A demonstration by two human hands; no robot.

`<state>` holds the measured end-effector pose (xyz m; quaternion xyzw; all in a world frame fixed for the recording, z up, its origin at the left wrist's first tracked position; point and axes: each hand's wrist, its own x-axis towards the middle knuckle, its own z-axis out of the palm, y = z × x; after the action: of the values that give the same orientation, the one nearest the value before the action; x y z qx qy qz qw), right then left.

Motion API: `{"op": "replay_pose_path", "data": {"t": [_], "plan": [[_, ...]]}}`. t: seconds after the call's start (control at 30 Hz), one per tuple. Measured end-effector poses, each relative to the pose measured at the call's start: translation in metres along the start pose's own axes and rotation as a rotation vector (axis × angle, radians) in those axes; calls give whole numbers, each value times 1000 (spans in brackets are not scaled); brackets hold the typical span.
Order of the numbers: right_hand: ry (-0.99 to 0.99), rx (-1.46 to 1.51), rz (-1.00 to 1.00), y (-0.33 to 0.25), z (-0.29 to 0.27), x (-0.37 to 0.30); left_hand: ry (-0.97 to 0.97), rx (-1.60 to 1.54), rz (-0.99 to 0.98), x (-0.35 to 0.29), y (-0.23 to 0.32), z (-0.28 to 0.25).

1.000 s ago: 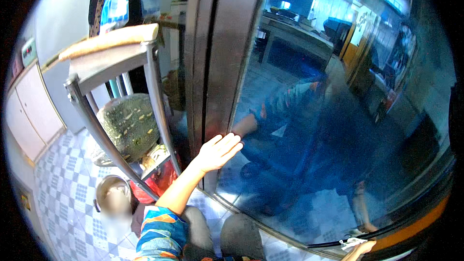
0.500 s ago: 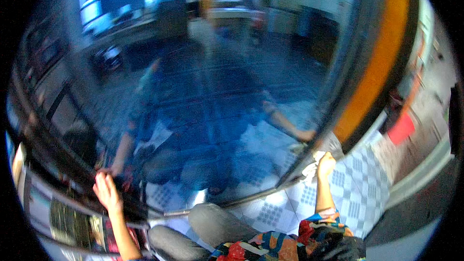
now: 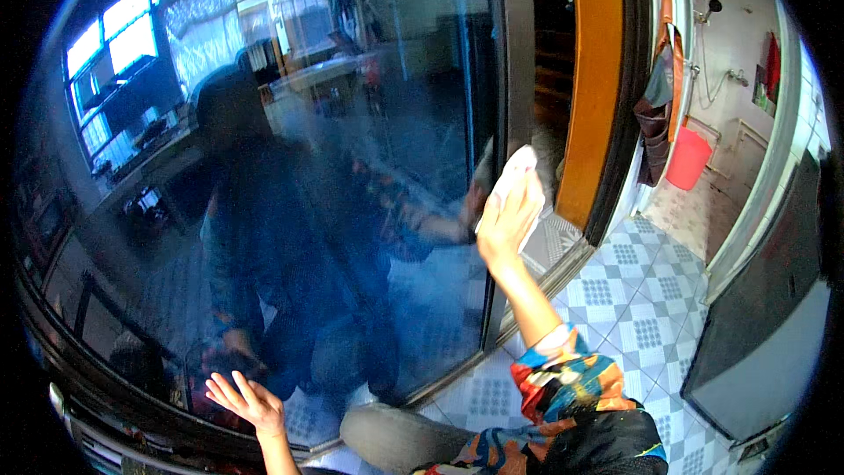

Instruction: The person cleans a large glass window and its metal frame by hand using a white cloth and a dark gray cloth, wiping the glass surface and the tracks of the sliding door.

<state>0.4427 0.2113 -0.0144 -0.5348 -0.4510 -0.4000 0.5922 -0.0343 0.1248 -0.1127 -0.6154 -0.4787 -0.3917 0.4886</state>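
A large dark glass door panel (image 3: 343,237) fills the middle and reflects my body and a window. My right hand (image 3: 510,220) presses a white cloth (image 3: 519,167) against the panel's dark right frame (image 3: 517,79). The fingers lie stretched over the cloth, which shows past the fingertips and at the hand's edge. At the lower left, my left hand (image 3: 251,403) is open, fingers spread and empty, in front of the glass near its bottom edge. I cannot tell whether it touches the glass.
Right of the panel stands an orange-brown door frame (image 3: 591,79). Beyond it, dark and orange items (image 3: 659,105) hang by a doorway, with a red bucket (image 3: 689,158) inside. A dark-topped cabinet (image 3: 756,325) stands at the right on blue-and-white tiles (image 3: 629,299).
My right hand has risen with the cloth from the lower corner onto the door frame. My left hand has shifted down and right. The view has swung right.
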Motion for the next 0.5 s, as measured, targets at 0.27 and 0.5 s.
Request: {"op": "replay_pose_path", "data": {"t": [0.27, 0.5], "plan": [[-49, 76, -7, 38, -6, -85, 98, 34, -37, 7, 14, 21], [-55, 102, 27, 9, -5, 22, 82, 63, -23, 1, 10, 22]]}}
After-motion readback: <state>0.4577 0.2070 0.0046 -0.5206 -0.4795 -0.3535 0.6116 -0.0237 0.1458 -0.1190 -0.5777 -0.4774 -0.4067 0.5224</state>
